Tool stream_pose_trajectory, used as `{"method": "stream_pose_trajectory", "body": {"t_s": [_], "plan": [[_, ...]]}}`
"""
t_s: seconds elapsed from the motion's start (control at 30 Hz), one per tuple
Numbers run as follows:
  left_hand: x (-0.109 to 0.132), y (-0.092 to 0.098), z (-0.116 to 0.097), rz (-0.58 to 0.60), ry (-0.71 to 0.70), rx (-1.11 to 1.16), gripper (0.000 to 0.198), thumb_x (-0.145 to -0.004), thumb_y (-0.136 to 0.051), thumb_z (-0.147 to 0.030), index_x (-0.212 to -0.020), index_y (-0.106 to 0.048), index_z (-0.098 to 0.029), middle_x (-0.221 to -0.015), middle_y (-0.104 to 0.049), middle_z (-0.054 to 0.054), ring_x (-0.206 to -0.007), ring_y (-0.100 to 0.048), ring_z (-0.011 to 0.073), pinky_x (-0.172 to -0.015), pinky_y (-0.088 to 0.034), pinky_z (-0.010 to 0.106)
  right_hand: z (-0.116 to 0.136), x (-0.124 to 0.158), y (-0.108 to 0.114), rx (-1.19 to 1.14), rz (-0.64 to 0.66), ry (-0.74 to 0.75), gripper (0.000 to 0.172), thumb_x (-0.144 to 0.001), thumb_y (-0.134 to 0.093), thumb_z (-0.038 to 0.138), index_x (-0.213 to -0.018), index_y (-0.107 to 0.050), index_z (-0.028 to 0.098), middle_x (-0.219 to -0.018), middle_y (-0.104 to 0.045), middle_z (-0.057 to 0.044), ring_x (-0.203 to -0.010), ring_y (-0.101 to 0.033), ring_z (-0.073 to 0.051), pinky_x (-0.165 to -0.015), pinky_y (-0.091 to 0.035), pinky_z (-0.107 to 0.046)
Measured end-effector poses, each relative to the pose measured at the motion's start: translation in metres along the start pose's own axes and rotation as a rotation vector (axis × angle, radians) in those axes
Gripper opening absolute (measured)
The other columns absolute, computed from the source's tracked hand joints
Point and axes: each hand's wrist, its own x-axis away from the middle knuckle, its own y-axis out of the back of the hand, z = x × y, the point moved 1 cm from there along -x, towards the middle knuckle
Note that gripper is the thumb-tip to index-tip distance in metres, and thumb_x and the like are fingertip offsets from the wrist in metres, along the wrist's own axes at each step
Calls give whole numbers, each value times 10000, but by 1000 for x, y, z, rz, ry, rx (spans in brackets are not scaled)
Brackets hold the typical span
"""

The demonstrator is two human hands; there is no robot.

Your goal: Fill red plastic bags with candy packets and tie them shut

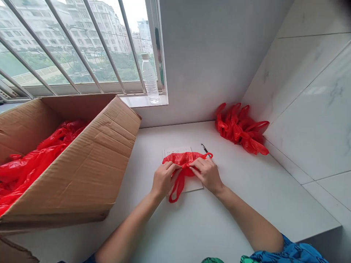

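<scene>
The left hand (163,178) and right hand (209,175) pinch a red bag (179,158) at its gathered middle, over white paper (196,185) — apparently a knotting step. The next move likely calls for 2 firm, even pinches — thin plastic could slip.

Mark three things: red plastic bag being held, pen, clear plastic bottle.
Red plastic bag (182,158): head view, crinkled upper part of its body.
Pen (204,148): head view, exposed far end of its barrel.
Clear plastic bottle (150,79): head view, middle of its body.
</scene>
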Motion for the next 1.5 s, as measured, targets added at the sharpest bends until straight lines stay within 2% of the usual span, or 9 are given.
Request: {"method": "stream_pose_trajectory", "body": {"t_s": [0.2, 0.33, 0.53, 0.63, 0.77, 1.03, 1.13, 1.37, 1.5], "plan": [[6, 30, 35, -147, 267, 158, 199, -963, -534, -327, -897, -675, -203, -792, -670, -1, -693, -580, 122, -642, -418, 244, -24, -2, 24, -47, -92, -185, 128, -961, -543, 228, -872, -635, 233, -812, -674, 13, -620, -542, -138, -751, -392, -325], [17, 44, 49, -200, 434, 177, 217, -954, -541, -368, -932, -685, -207, -804, -684, 2, -692, -591, 135, -592, -413, 252, -35, -2, 34, -101, 4, -269, 86, -916, -559, 219, -852, -612, 244, -843, -668, 11, -733, -602, -172, -790, -410, -346], [10, 48, 7, -236, 98, -54, 309, -925, -591, -314, -1220, -588, -221, -1258, -610, 91, -1137, -562, 233, -926, -451, 365, -7, -2, 28, -241, 58, -179, 337, -903, -607, 310, -1230, -538, 271, -1199, -644, -41, -1079, -587, -237, -963, -411, -401], [-4, 38, -13, -116, -70, -151, 305, -924, -593, -274, -1228, -592, -257, -1273, -629, 68, -1143, -562, 240, -958, -411, 387, 6, -3, 18, -226, 17, -147, 327, -909, -629, 357, -1216, -565, 266, -1058, -672, -36, -1010, -602, -229, -958, -406, -399], [-15, 25, -13, -16, -50, -194, 157, -950, -548, -254, -1051, -668, -265, -1001, -723, 22, -903, -634, 206, -851, -397, 370, 6, -5, 10, -167, 5, -137, 63, -931, -589, 270, -951, -644, 249, -814, -658, 5, -821, -604, -189, -912, -401, -388], [0, 45, 33, -207, 573, 558, 305, -926, -542, -450, -866, -655, -173, -786, -693, 26, -738, -634, 168, -709, -483, 278, -40, -3, 30, -383, -119, -505, 231, -920, -544, 421, -847, -631, 219, -857, -696, -37, -803, -629, -204, -677, -472, -315], [5, 52, 40, -287, 653, 715, 322, -896, -574, -455, -984, -640, -152, -907, -701, 61, -809, -649, 177, -732, -515, 277, -47, -2, 33, -437, -110, -546, 231, -894, -569, 432, -861, -629, 211, -859, -699, -49, -832, -644, -214, -681, -495, -317], [3, 78, 0, -129, 255, 628, 424, -927, -499, -345, -1340, -512, -249, -1432, -517, 99, -1308, -501, 263, -1091, -414, 412, -5, -4, 54, -257, -474, -183, 308, -902, -555, 259, -1207, -517, 237, -1197, -609, -114, -1099, -603, -248, -926, -488, -437], [-8, 93, -28, 90, -48, 476, 446, -977, -323, -514, -1133, -631, -231, -1216, -663, 87, -1211, -566, 270, -1163, -299, 473, 18, -4, 42, -167, -167, 106, 164, -937, -503, 190, -1053, -605, 243, -989, -681, -59, -921, -637, -206, -827, -481, -371]]}}
